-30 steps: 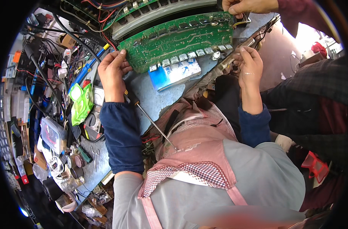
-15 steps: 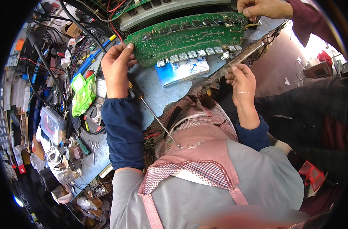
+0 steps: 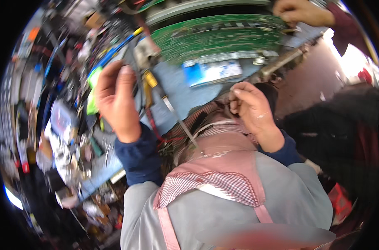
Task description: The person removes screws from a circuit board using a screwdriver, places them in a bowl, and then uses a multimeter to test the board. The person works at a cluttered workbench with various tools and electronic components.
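My left hand (image 3: pixel 118 102) is raised over the left part of the bench, its fingers apart and nothing between them. It is off the long green circuit board (image 3: pixel 214 39), which stands tilted at the far side of the bench. My right hand (image 3: pixel 256 110) is closed in a pinch above the apron, in front of the bench edge; whatever it holds is too small to make out. A blue and white box (image 3: pixel 214 73) lies below the board's near edge. Between my hands, a long screwdriver (image 3: pixel 155 85) with a yellow and black handle points toward my apron.
Another person's hand (image 3: pixel 301 12) is at the board's right end. Cables, a blue rod-shaped tool (image 3: pixel 114 52), a clear plastic box (image 3: pixel 63 118) and many small parts crowd the left side. A bar (image 3: pixel 283 64) runs along the bench's right edge.
My left hand has let go of the board's left end and moved left and toward me. My right hand has come slightly nearer. The view has shifted and blurred.
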`<action>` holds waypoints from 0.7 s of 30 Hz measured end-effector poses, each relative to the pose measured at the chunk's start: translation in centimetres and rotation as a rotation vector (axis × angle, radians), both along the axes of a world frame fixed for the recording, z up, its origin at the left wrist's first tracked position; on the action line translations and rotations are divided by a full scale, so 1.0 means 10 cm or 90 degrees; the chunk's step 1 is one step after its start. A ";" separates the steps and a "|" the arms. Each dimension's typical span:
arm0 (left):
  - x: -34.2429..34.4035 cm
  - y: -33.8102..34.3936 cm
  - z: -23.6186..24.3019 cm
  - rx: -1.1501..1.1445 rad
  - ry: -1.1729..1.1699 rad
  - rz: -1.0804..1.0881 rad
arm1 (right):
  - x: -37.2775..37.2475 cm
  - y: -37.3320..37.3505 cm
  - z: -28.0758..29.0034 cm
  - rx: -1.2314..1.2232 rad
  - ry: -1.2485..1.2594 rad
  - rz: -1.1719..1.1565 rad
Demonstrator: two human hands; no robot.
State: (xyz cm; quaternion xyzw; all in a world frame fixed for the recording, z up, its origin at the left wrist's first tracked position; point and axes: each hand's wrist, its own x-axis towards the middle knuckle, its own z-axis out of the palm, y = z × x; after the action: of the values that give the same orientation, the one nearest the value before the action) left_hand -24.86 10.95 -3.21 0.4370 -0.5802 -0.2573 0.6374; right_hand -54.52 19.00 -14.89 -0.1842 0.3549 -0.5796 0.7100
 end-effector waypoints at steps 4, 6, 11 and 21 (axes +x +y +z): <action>0.15 0.43 -0.22 0.038 -0.161 0.082 | 0.29 -0.09 0.29 -0.119 0.217 0.135; 0.27 0.70 -0.37 0.118 -0.202 0.110 | 0.43 -0.15 0.33 -0.198 0.338 0.186; 0.61 1.03 -0.63 0.166 -0.187 0.270 | 0.60 -0.32 0.43 -0.244 0.459 0.397; 1.38 0.32 -0.35 -0.019 -0.755 0.401 | 1.35 -0.53 0.27 -0.492 0.526 0.287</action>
State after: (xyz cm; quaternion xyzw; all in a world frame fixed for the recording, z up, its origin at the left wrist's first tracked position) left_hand -11.02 14.17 -6.73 0.6436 -0.6807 0.2329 0.2611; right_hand -41.06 13.68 -12.22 -0.7086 0.3175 -0.3826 0.5007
